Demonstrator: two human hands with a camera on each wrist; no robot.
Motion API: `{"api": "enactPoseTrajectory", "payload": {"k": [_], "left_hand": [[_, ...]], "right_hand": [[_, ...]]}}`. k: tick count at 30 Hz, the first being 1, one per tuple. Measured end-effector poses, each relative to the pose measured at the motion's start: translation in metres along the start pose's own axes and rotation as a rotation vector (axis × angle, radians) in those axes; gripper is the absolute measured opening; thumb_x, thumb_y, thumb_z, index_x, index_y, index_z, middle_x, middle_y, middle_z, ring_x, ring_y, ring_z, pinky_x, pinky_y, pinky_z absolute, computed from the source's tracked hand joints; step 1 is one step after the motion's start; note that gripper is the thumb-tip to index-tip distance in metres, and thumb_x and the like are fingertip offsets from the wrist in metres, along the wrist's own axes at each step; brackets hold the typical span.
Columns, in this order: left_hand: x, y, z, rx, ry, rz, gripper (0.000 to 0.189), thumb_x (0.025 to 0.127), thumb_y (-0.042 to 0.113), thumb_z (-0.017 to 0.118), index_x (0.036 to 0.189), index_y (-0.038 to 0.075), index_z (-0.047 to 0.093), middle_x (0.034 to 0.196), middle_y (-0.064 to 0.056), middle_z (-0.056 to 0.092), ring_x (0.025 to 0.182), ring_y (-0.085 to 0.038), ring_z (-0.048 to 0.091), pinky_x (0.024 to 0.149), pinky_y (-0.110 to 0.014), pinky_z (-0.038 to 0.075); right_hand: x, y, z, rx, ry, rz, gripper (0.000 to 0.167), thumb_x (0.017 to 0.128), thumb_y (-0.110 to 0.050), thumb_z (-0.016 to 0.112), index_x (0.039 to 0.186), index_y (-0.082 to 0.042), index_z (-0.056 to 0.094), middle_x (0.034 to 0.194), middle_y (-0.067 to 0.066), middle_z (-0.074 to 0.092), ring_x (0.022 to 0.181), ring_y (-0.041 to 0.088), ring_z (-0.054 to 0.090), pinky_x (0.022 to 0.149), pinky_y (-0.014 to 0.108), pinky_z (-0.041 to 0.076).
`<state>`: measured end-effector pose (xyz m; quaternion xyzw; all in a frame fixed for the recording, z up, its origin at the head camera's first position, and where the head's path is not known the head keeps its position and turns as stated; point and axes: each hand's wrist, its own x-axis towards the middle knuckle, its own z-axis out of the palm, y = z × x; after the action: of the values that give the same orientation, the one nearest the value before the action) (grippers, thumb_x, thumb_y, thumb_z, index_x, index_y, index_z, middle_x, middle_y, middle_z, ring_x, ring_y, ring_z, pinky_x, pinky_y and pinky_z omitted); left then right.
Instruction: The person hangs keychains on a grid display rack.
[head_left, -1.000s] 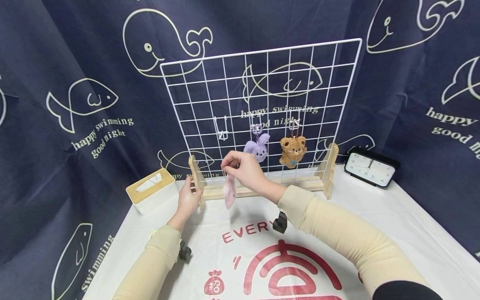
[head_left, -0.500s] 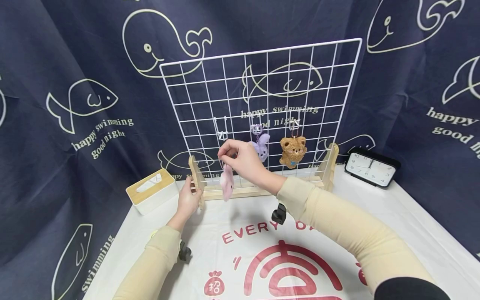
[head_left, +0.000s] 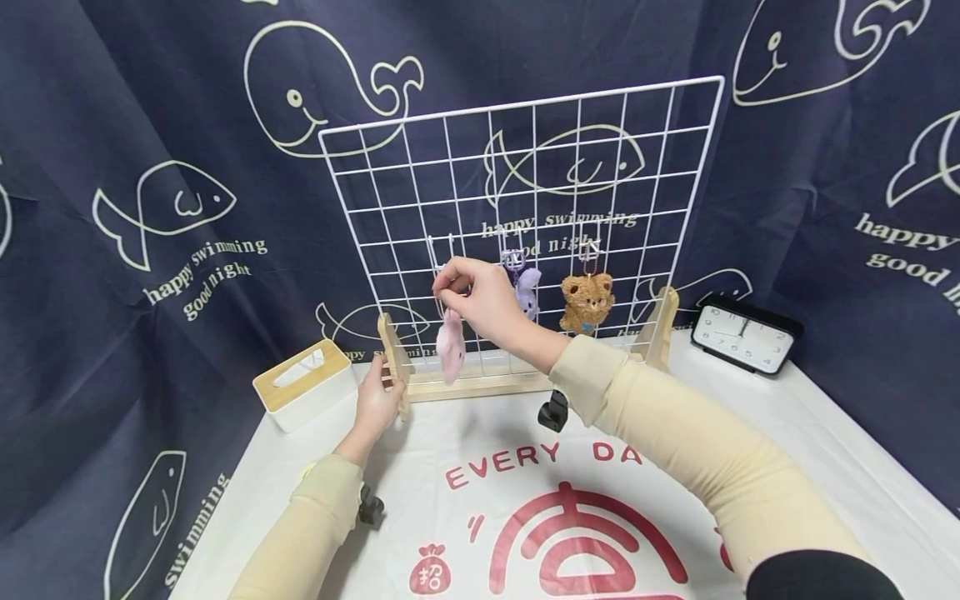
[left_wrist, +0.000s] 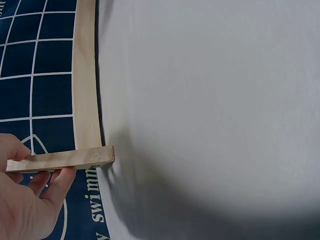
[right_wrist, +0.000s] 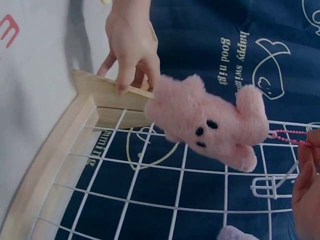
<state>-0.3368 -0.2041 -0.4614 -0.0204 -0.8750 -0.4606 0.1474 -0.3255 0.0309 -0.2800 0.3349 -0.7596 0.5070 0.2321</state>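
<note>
My right hand (head_left: 483, 300) pinches the pink bead chain (right_wrist: 290, 132) of a pink plush bunny keychain (right_wrist: 200, 117), which dangles below the fingers in front of the white wire grid (head_left: 534, 200). Close to those fingertips, a white hook (right_wrist: 264, 187) sticks out from the grid, apart from the plush. With thumb and fingers on either side, my left hand (head_left: 377, 398) grips the left wooden foot (left_wrist: 65, 159) of the grid's stand. A purple plush bunny (head_left: 527, 292), partly behind the right hand, and a brown plush bear (head_left: 587, 302) hang on the grid.
At left stands a white tissue box (head_left: 307, 387) with a wooden lid. A black-framed clock (head_left: 742, 335) is at right. The white tablecloth (head_left: 480, 533) has red printing, and a dark blue curtain (head_left: 187, 75) hangs behind the grid.
My right hand has risen and shifted slightly left, lifting the pink plush bunny up to the left hook. My left hand has stayed on the wooden foot.
</note>
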Motion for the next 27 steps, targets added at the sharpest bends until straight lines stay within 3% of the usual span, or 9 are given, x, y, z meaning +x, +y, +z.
{"api": "enactPoseTrajectory", "payload": {"k": [10,18,27], "left_hand": [[0.000,0.003,0.000,0.006,0.001,-0.013,0.051,0.093,0.001,0.056,0.143,0.001,0.044,0.134,-0.030,0.056,0.117,-0.045,0.060,0.101,-0.054,0.053],[-0.001,0.003,0.000,0.007,0.000,-0.021,0.051,0.093,0.000,0.056,0.143,0.002,0.044,0.134,-0.030,0.056,0.117,-0.045,0.060,0.100,-0.055,0.053],[-0.001,0.004,-0.001,0.005,-0.005,-0.024,0.052,0.094,0.002,0.056,0.144,0.003,0.043,0.135,-0.030,0.056,0.117,-0.046,0.060,0.099,-0.056,0.054]], "right_hand": [[0.013,-0.002,-0.003,-0.022,0.044,-0.017,0.010,0.087,0.002,0.075,0.087,-0.008,0.072,0.076,0.000,0.072,0.069,0.011,0.064,0.062,0.025,0.047],[0.020,0.001,-0.001,-0.048,0.058,-0.002,0.010,0.088,0.002,0.072,0.089,-0.008,0.072,0.078,0.000,0.071,0.070,0.011,0.063,0.068,0.028,0.052],[0.023,0.007,0.001,-0.058,0.065,0.054,0.009,0.089,0.001,0.072,0.091,-0.008,0.072,0.078,0.000,0.070,0.070,0.012,0.062,0.068,0.025,0.049]]}}
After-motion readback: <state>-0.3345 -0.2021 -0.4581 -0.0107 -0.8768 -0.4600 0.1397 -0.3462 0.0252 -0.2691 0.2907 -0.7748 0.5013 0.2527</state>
